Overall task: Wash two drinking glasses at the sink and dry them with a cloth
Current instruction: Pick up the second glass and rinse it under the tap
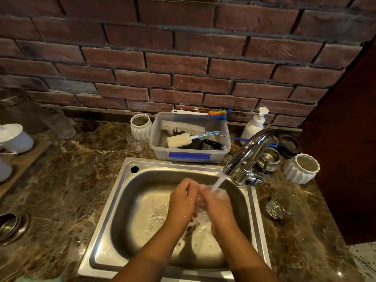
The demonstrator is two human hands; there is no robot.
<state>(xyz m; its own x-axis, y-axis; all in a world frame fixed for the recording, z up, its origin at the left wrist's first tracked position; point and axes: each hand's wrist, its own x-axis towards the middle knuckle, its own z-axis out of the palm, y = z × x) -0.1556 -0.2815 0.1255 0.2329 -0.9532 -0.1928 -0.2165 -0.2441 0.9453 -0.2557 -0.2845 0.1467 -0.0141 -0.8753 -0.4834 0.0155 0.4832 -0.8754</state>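
Note:
Both hands are pressed together over the steel sink (pixel 122 202), under the water stream (pixel 218 181) from the chrome tap (pixel 251 151). My left hand (pixel 183 202) is curled against my right hand (pixel 217 204), and the stream lands on the right hand's fingers. Something pale and wet shows between the palms, too blurred to tell whether it is a glass or foam. One clear drinking glass (pixel 281 204) lies on its side on the wet counter to the right of the sink. A small clear glass (pixel 136 142) stands behind the sink on the left.
A plastic box (pixel 189 155) with brushes and a sponge wand stands behind the sink. A soap pump bottle (pixel 255 125), two white ribbed pots (pixel 141 126) (pixel 302 168), a metal bowl (pixel 268 158) and white cups on a tray (pixel 14 139) surround it. A brick wall backs the counter.

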